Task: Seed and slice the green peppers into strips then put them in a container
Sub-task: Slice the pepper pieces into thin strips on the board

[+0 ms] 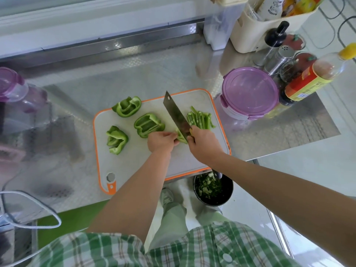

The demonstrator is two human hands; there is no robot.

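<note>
Bare cutting board (127,166) shows toward its front edge. Left hand (160,141) pinches a pepper piece (181,137); right hand (204,144) grips the cleaver (175,112) beside cut strips (200,119).

Nothing legible anywhere. The clear plastic bottle with the yellow cap (316,74) wears a red-and-yellow label, its print all blur. The white bottle (273,6) standing in the cream plastic bin (250,35) shows dark lettering, too smeared to read.
</note>
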